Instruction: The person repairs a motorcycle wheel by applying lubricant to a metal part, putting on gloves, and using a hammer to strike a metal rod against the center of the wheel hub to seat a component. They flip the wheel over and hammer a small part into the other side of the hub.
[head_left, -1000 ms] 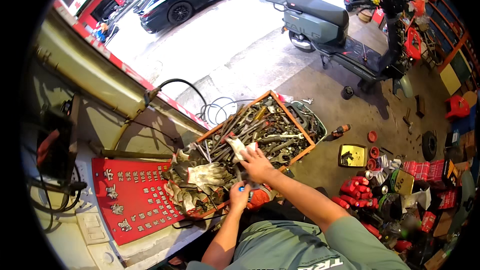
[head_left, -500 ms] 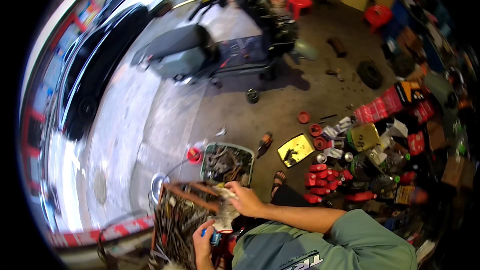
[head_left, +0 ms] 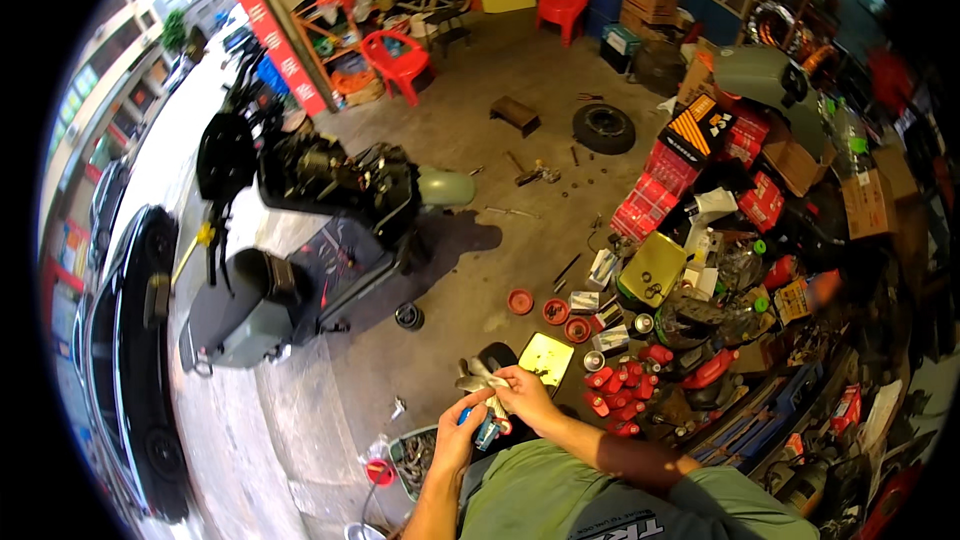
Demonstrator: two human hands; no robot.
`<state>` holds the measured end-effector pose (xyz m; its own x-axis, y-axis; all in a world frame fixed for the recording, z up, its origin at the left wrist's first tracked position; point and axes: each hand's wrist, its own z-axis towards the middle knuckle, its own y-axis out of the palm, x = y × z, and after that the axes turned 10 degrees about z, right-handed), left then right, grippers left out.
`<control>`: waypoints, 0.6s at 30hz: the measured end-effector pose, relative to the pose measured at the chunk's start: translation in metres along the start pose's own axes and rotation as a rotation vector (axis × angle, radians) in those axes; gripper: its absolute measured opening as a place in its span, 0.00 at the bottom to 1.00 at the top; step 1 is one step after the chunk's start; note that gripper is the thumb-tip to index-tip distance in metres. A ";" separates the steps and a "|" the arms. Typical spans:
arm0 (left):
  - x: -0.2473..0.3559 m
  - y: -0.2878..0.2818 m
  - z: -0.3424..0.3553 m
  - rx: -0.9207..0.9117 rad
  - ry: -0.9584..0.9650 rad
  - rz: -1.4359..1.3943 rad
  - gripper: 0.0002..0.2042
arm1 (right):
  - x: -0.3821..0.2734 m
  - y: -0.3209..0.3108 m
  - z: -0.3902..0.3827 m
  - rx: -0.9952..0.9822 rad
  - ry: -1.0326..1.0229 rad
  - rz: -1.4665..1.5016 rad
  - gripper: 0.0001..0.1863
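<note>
Close in front of my body, my right hand (head_left: 523, 394) is closed on a pale, dirty work glove (head_left: 479, 374), whose fingers stick up to the left. My left hand (head_left: 459, 418) is just left of it and lower, gripping a small blue object (head_left: 488, 431) and meeting the glove's lower part. What exactly the blue object is I cannot make out. A yellow tray (head_left: 552, 349) with dark bits lies on the floor beyond my hands, and part of a bin of metal tools (head_left: 410, 455) shows below left.
A partly dismantled scooter (head_left: 250, 315) stands left, with a black car (head_left: 130, 350) outside. Red bottles (head_left: 615, 390), red tubs (head_left: 556, 311) and piled boxes (head_left: 650, 195) crowd the right. A loose tyre (head_left: 603, 127), a metal stand (head_left: 515, 113) and red chairs (head_left: 398, 55) are farther back.
My view has swung away from the tool crate toward the workshop floor. The glove, earlier down at the crate, is now lifted away in my right hand, and my two hands have come together.
</note>
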<state>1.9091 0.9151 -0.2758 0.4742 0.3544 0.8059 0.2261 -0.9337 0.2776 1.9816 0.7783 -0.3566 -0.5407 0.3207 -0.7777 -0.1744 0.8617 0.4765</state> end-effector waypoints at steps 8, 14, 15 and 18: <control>0.090 -0.015 0.188 -0.316 -0.066 -0.037 0.18 | -0.110 -0.015 0.150 0.024 0.081 0.563 0.13; 0.161 -0.040 0.348 -0.441 -0.164 0.141 0.13 | -0.145 -0.021 0.310 -0.103 0.209 0.654 0.18; 0.171 -0.037 0.371 -0.471 -0.162 0.188 0.12 | -0.144 -0.026 0.330 -0.046 0.158 0.620 0.18; 0.245 -0.016 0.427 -0.557 -0.014 0.368 0.11 | -0.218 -0.004 0.377 0.046 0.061 0.487 0.20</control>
<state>2.3852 1.0385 -0.3066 0.4484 0.0052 0.8938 -0.4235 -0.8794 0.2176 2.4105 0.8529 -0.3434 -0.5978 0.6683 -0.4427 0.1469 0.6342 0.7591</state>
